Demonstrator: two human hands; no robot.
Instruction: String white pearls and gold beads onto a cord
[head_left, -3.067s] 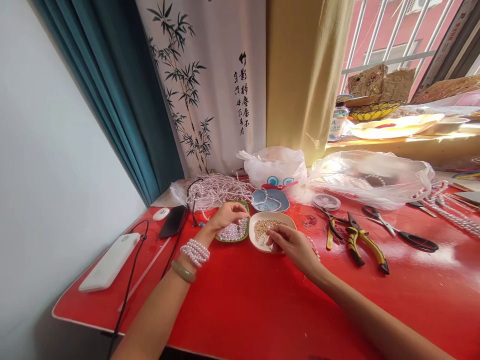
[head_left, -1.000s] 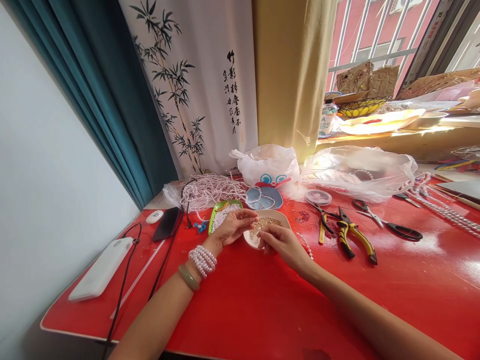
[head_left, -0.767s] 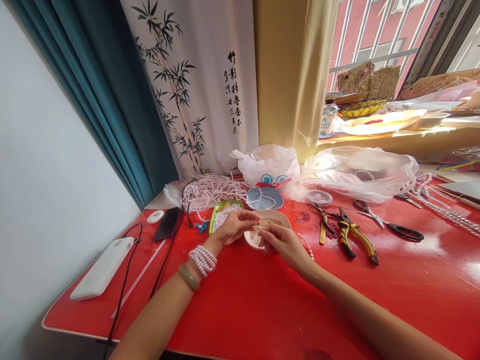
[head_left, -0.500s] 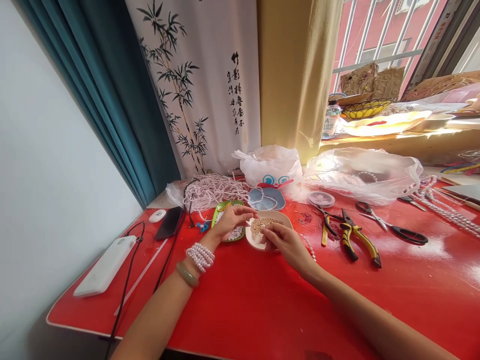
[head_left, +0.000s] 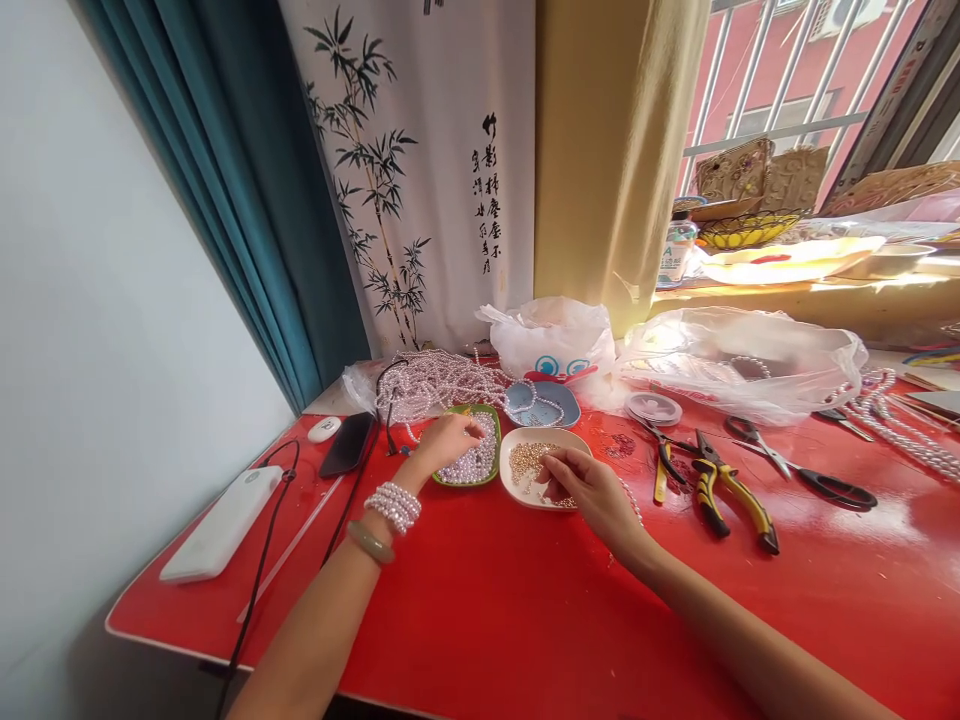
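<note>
My left hand [head_left: 448,441] is over the green tray [head_left: 436,479], which holds white pearl beads [head_left: 480,455]. Its fingers are bent together at the tips, and what they hold, if anything, is too small to make out. A several-strand pearl bracelet [head_left: 394,507] and a greenish bangle [head_left: 370,542] circle that wrist. My right hand [head_left: 581,485] pinches thumb and fingers together above the cream dish [head_left: 511,490]; the thing in the pinch cannot be made out. Small gold beads [head_left: 529,460] lie in this dish. Behind the right hand, a row of pearls [head_left: 631,498] shows on the red table.
Piled pearl strands [head_left: 442,380] and a blue dish [head_left: 551,410] lie behind the trays. To the right are yellow-black pliers [head_left: 724,490], smaller pliers [head_left: 664,460], scissors [head_left: 795,465] and plastic bags [head_left: 750,355]. A phone [head_left: 349,445] and white power bank [head_left: 223,525] with cable lie left.
My left hand has moved left, away from my right hand and the cream dish, to the pearl beads in the green tray. My right hand stays over the gold beads. The view has shifted slightly.
</note>
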